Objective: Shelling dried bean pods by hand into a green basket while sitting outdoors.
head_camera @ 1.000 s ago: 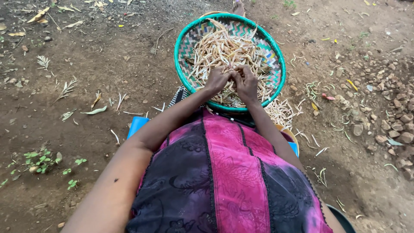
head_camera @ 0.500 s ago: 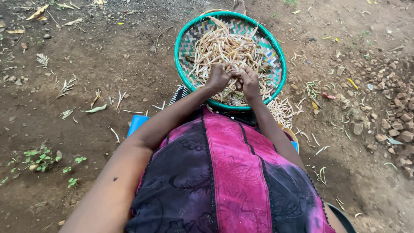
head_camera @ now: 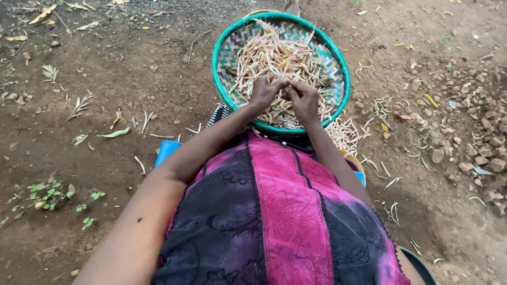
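Two hands are seen in the single head view, brought together above a round woven basket (head_camera: pixel 224 63) with a green rim, which is set on the bare earth in front of the person's knees. The left hand (head_camera: pixel 264 92) and the right hand (head_camera: pixel 305 97) are met at the fingertips over the middle of the basket, and a pale dried bean pod (head_camera: pixel 285 84) is pinched between them; both hands are curled shut around it, though the exact grip of each finger cannot be told. The basket is filled with a loose heap of dry pods (head_camera: pixel 274 53), straw-coloured and thin. A smaller scatter of spent pods (head_camera: pixel 346 134) is spread on the ground just beside the basket's near right edge. A pink and black patterned garment (head_camera: pixel 274 221) is stretched across the lap, filling the lower part of the view. A blue seat (head_camera: pixel 168 150) is glimpsed under the person at the left. Small stones (head_camera: pixel 483 137) are piled at the far right, and a few green seedlings (head_camera: pixel 45 195) are rooted at the left.
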